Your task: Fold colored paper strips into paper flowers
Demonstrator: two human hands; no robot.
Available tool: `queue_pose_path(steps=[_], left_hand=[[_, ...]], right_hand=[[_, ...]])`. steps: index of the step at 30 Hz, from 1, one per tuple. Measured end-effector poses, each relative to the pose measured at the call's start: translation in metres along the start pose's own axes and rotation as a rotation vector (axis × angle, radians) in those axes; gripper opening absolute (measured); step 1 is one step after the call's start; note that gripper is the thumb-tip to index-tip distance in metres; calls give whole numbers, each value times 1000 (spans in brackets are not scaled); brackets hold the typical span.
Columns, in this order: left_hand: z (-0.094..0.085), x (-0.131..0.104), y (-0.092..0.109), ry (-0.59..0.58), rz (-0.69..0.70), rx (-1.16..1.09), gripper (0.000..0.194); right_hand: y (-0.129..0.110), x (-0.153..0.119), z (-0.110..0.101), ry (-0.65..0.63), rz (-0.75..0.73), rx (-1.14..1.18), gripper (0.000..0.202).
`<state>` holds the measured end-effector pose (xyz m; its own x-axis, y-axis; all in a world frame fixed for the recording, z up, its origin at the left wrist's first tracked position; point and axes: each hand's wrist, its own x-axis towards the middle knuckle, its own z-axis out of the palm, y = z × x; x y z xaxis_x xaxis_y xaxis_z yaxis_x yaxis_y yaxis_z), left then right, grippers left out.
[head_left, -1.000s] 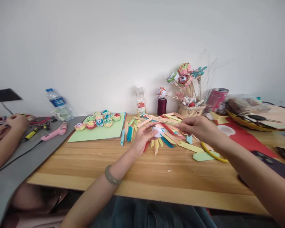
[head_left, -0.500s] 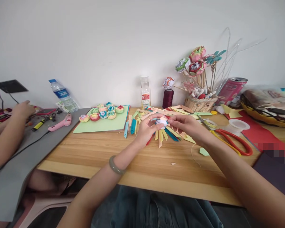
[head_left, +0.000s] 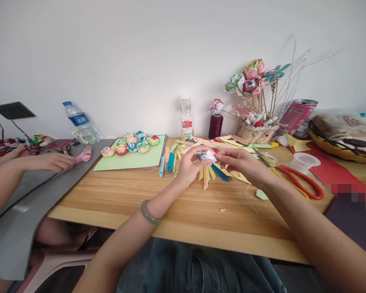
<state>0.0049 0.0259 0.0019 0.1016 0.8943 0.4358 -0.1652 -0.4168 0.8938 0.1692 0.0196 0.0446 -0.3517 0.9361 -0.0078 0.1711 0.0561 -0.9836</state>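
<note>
On the wooden table (head_left: pixel 177 211) lie loose folded paper strips (head_left: pixel 205 175); just above them, the small white-and-blue paper piece (head_left: pixel 208 156) sits between both hands' fingertips. The left hand (head_left: pixel 189 166), forearm angled up and inward, grips its left side; the right hand (head_left: pixel 236 160), reaching in from the right, pinches its right edge.
</note>
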Motion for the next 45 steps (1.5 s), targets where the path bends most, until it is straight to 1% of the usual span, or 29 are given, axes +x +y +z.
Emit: queue_pose_path(steps=[2,4,6,8,11,15,18,20,23,27,30,32,37,38,40,43,45], left_hand=[[-1,-1,-1,-18,28,26,27],[-2,-1,-3,-9,53,60,27],[-2,-1,-5,10,69,91,28],[-2,-1,-4,11,76,111,28],[-1,-1,-2,-4,86,116,27],[0,-2,1,-24,57,52,27],[1,-3,1,-13,-27,-11,27],[2,-4,2,-4,-111,-76,29],[3,-5,5,25,-216,-150,34],[4,-4,9,53,-252,-152,35],[3,-4,8,21,-228,-138,35],[3,-5,6,5,-186,-108,33],[2,-6,4,37,43,126,24],[2,-6,4,45,74,158,24],[1,-5,3,72,96,164,25],[1,-4,4,118,83,100,26],[1,-3,5,121,55,52,26]], right_hand=[[2,1,-2,-34,79,126,26],[3,1,-3,-53,138,249,24],[3,2,-2,-66,173,347,24],[3,3,0,-71,194,398,24],[2,3,2,-55,192,331,24],[2,1,5,12,25,96,25],[0,-1,6,-3,-61,5,26],[-1,-2,5,-20,-73,-16,27],[-2,-2,3,-47,-50,-18,26],[-4,-2,0,-62,-42,-42,24],[-3,-2,0,-32,-55,-79,25],[-1,-1,3,7,-69,-113,24],[4,-3,14,194,-169,-253,22],[5,-3,15,216,-183,-256,22],[5,-4,16,200,-181,-181,24],[6,-3,14,92,-137,69,27],[6,-1,12,36,-104,199,27]])
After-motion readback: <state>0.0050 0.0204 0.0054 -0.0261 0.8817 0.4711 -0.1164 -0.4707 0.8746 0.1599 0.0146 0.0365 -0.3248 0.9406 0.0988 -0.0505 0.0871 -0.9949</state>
